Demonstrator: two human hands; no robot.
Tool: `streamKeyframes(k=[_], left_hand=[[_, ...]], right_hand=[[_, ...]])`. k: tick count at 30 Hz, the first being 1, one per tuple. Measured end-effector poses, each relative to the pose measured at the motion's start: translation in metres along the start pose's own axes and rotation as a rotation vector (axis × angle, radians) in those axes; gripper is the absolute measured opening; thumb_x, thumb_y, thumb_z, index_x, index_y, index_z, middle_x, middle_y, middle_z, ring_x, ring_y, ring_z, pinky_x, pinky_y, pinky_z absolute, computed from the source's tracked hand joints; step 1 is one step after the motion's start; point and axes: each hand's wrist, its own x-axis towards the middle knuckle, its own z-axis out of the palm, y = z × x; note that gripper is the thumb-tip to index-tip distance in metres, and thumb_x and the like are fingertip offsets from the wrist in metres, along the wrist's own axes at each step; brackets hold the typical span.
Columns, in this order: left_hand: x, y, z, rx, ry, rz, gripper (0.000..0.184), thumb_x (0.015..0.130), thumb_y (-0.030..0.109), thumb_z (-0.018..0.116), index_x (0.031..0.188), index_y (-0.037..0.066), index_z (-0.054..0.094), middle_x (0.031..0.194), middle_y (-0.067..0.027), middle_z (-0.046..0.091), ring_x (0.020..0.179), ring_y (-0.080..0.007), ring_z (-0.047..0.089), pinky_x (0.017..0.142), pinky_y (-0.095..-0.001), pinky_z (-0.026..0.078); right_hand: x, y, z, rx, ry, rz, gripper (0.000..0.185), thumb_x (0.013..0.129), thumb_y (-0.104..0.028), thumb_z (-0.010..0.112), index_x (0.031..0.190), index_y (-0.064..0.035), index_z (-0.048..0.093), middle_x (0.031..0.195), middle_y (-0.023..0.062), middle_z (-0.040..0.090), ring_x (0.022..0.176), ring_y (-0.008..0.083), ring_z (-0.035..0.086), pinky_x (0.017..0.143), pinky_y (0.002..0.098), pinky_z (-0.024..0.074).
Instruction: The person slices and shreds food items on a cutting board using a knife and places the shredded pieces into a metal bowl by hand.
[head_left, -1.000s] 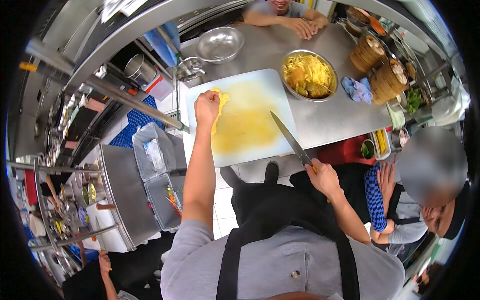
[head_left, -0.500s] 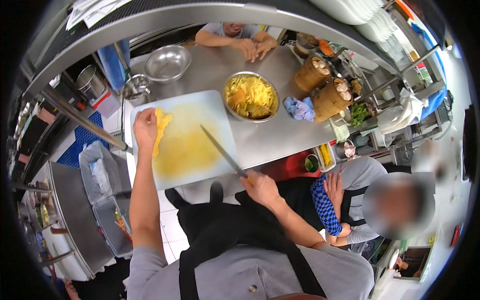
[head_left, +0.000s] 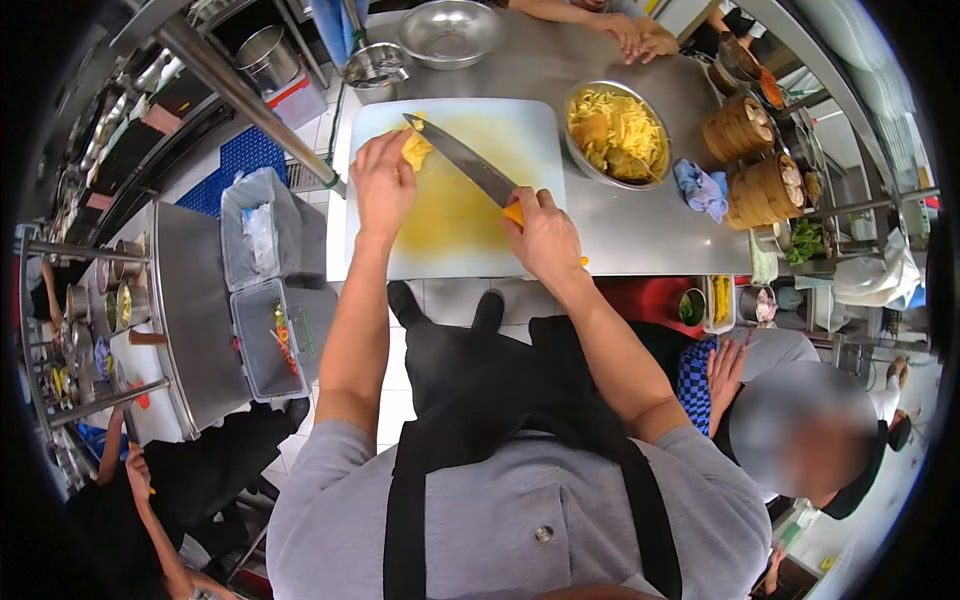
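Note:
My left hand (head_left: 384,182) is closed on a folded yellow piece of what looks like cooked egg sheet (head_left: 416,150), at the upper left of the white cutting board (head_left: 520,115). My right hand (head_left: 543,238) grips the orange-yellow handle of a large kitchen knife (head_left: 466,165). The blade points up and left, its tip end beside the egg piece; I cannot tell if it is cutting in. Yellow wet stains cover the board's middle. Right of the board stands a steel bowl (head_left: 632,186) of yellow shredded strips (head_left: 622,122).
Beyond the board are an empty steel bowl (head_left: 450,35) and a small steel pot (head_left: 376,68). Bamboo steamers (head_left: 760,192) and a crumpled blue cloth (head_left: 702,190) lie to the right. A co-worker's hands (head_left: 645,38) rest across the counter; another person stands close at my right.
The knife has swung from the board's right side over to the egg piece. The egg piece, earlier hanging long from my left hand, is now bunched on the board. The camera view has shifted.

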Motion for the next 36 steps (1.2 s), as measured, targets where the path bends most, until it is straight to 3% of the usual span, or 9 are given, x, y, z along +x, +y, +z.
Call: streamKeyframes(k=[2, 6, 13, 15, 16, 18, 21, 28, 36], left_hand=[[-0.005, -0.003, 0.003, 0.121, -0.166, 0.063, 0.070, 0.085, 0.001, 0.058, 0.152, 0.020, 0.056, 0.158, -0.0010, 0.052, 0.149, -0.0345, 0.038, 0.121, -0.0593, 0.026], [-0.001, -0.022, 0.022, 0.336, -0.376, 0.112, 0.080, 0.088, -0.002, 0.051, 0.163, 0.023, 0.040, 0.169, 0.0042, 0.037, 0.161, -0.0340, 0.018, 0.127, -0.0685, 0.005], [0.018, -0.056, 0.030, 0.067, -0.561, -0.038, 0.071, 0.093, 0.002, 0.049, 0.161, 0.019, 0.042, 0.162, -0.0097, 0.047, 0.157, -0.0300, 0.031, 0.130, -0.0560, 0.014], [0.031, -0.053, 0.019, -0.343, -0.578, -0.443, 0.061, 0.099, 0.010, 0.049, 0.160, 0.016, 0.043, 0.157, -0.0149, 0.052, 0.156, -0.0303, 0.033, 0.130, -0.0485, 0.019], [0.033, -0.059, 0.022, -0.339, -0.587, -0.442, 0.061, 0.099, 0.010, 0.049, 0.160, 0.016, 0.043, 0.157, -0.0149, 0.052, 0.156, -0.0303, 0.033, 0.130, -0.0485, 0.019], [0.038, -0.075, 0.036, -0.352, -0.513, -0.284, 0.054, 0.105, 0.019, 0.048, 0.159, 0.015, 0.044, 0.162, -0.0128, 0.046, 0.156, -0.0311, 0.032, 0.130, -0.0477, 0.020], [0.043, -0.089, 0.060, -0.163, -0.518, 0.038, 0.051, 0.108, 0.023, 0.044, 0.159, 0.018, 0.045, 0.168, -0.0100, 0.038, 0.157, -0.0319, 0.029, 0.130, -0.0488, 0.019], [0.043, -0.088, 0.066, 0.053, -0.681, 0.191, 0.048, 0.108, 0.029, 0.042, 0.154, 0.018, 0.051, 0.169, -0.0068, 0.037, 0.158, -0.0309, 0.027, 0.130, -0.0542, 0.017], [0.036, -0.095, 0.079, -0.032, -0.564, 0.203, 0.050, 0.105, 0.029, 0.045, 0.151, 0.015, 0.054, 0.165, -0.0084, 0.043, 0.155, -0.0311, 0.033, 0.128, -0.0566, 0.018]], right_hand=[[0.004, -0.005, 0.003, -0.016, -0.017, -0.007, 0.039, 0.088, -0.018, 0.078, 0.121, -0.0053, 0.061, 0.108, 0.0224, 0.068, 0.088, 0.0440, 0.071, 0.079, 0.0510, 0.0590], [0.003, -0.003, 0.001, -0.087, -0.012, -0.041, 0.038, 0.089, -0.022, 0.076, 0.121, -0.0051, 0.063, 0.106, 0.0213, 0.068, 0.089, 0.0429, 0.071, 0.081, 0.0501, 0.0588], [-0.040, 0.026, -0.018, 0.024, -0.058, 0.140, 0.031, 0.093, -0.021, 0.066, 0.120, -0.0064, 0.066, 0.097, 0.0240, 0.072, 0.088, 0.0460, 0.072, 0.081, 0.0541, 0.0576], [-0.052, 0.034, -0.003, 0.133, -0.094, 0.198, 0.035, 0.097, -0.020, 0.061, 0.129, -0.0058, 0.065, 0.089, 0.0246, 0.072, 0.086, 0.0460, 0.072, 0.080, 0.0536, 0.0572], [-0.055, 0.033, 0.007, 0.341, -0.137, 0.291, 0.039, 0.100, -0.020, 0.059, 0.137, -0.0075, 0.061, 0.084, 0.0215, 0.071, 0.079, 0.0406, 0.072, 0.075, 0.0499, 0.0577], [-0.057, 0.015, 0.009, 0.740, -0.262, 0.492, 0.051, 0.106, -0.019, 0.053, 0.157, -0.0130, 0.048, 0.074, 0.0128, 0.067, 0.059, 0.0220, 0.066, 0.059, 0.0376, 0.0561], [-0.061, -0.005, 0.043, 0.872, -0.249, 0.569, 0.053, 0.110, -0.023, 0.052, 0.162, -0.0149, 0.041, 0.072, 0.0039, 0.058, 0.050, 0.0109, 0.052, 0.049, 0.0295, 0.0493], [-0.072, -0.083, 0.069, 0.963, -0.256, 0.668, 0.074, 0.108, -0.018, 0.057, 0.169, -0.0193, 0.015, 0.076, 0.0093, 0.065, 0.056, 0.0163, 0.067, 0.055, 0.0342, 0.0614], [-0.063, -0.172, 0.136, 0.908, -0.046, 0.784, 0.076, 0.109, -0.017, 0.054, 0.169, -0.0142, 0.008, 0.066, 0.0135, 0.066, 0.051, 0.0230, 0.066, 0.055, 0.0396, 0.0582]])
